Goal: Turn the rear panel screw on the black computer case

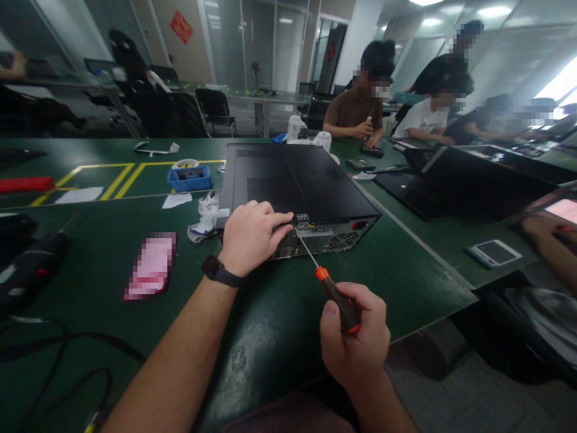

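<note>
A black desktop computer case (311,174) lies on its side on the green table, its metal rear panel with a fan grille facing me. My right hand (356,337) is wrapped around the dark handle of a screwdriver (336,294) with orange ends. Its thin shaft slants up and left, and the tip meets the case's rear top edge. At that spot my left hand (255,234) rests on the edge, index finger and thumb brought together in a pinch beside the tip. Whatever lies between those fingertips is too small to make out.
Left of the case are a crumpled white glove (205,216), a blue bin (189,178) and a pink packet (152,264). A black power drill (31,270) and cables lie farther left. On the right are a phone-like device (494,253) and black panels (419,189). Co-workers sit beyond.
</note>
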{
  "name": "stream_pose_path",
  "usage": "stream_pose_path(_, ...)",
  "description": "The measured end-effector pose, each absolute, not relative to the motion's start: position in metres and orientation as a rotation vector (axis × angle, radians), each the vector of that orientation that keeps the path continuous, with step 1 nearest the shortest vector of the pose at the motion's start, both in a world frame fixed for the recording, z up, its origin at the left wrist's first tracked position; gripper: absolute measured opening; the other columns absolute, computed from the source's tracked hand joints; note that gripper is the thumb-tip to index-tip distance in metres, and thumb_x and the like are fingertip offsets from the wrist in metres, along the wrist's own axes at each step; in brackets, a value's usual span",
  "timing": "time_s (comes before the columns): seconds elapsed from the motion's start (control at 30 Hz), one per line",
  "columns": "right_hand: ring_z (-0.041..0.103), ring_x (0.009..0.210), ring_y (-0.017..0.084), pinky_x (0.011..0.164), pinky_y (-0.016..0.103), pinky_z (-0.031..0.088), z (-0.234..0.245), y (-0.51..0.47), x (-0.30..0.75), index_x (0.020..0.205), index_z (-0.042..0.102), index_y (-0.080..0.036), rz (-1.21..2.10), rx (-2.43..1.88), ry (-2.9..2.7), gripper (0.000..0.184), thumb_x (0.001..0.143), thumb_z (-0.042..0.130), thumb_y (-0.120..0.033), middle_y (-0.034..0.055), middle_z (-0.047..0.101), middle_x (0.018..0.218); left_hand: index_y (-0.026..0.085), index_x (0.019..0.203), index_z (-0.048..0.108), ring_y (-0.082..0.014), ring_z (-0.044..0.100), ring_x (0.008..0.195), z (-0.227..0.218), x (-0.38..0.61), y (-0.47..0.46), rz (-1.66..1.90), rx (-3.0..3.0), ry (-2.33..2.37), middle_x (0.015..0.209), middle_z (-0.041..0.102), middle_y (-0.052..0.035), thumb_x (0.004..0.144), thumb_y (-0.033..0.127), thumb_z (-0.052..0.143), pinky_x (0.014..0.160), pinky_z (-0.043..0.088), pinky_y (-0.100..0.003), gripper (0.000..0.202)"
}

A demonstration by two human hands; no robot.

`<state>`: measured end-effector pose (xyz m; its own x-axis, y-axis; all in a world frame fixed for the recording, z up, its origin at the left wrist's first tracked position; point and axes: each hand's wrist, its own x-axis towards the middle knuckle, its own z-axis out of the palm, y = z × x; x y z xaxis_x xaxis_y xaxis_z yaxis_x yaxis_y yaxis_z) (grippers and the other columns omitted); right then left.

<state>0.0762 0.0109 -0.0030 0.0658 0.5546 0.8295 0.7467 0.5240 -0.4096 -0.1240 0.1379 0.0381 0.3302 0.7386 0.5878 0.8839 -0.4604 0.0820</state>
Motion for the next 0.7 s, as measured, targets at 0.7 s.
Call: stream_pose_path(0.7,0.072,0.065,0.015,0.056,0.025,0.056,-0.008,0.008,0.08,0.122,0.064,-0.022,-0.128,-1.209,-1.589,0.024,0.099,0.061,-0.025,0.0024,0.075,0.086,0.032,0.119,0.082,-0.0251,0.059,0.086,0.038,-0.125,0.138,-0.821,-2.358,-1.476,0.088,0.069,-0.0051,0.101,0.047,0.063,0.071,0.039,-0.038,0.03)
